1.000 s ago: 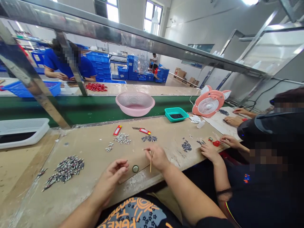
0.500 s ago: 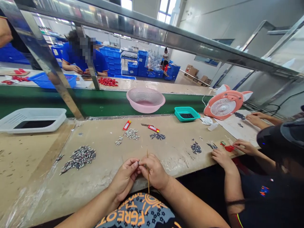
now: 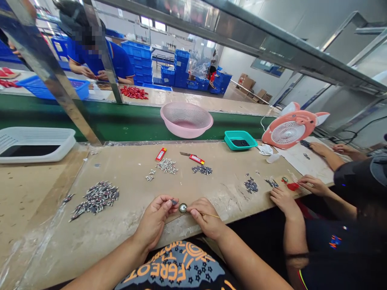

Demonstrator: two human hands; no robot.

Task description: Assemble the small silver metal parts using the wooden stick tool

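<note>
My left hand pinches a small dark grey piece between thumb and fingertips. A thin wooden stick is gripped in my right hand, lying nearly level. Its tip is at a bottle cap with something whitish inside, which sits on the table between my hands. To the left is a large heap of small grey-and-white pieces. Beyond my hands lie a pile of pale pieces and a pile of dark pieces.
A cutter knife and a red box lie behind the piles. Farther back stand a pink basket, a green tray, a white tray and a fan. Co-workers' hands are at work on the right.
My hands have parted from each other. The stick has swung from upright to nearly level, its tip now at the bottle cap, which has come into view. The camera has tilted slightly.
</note>
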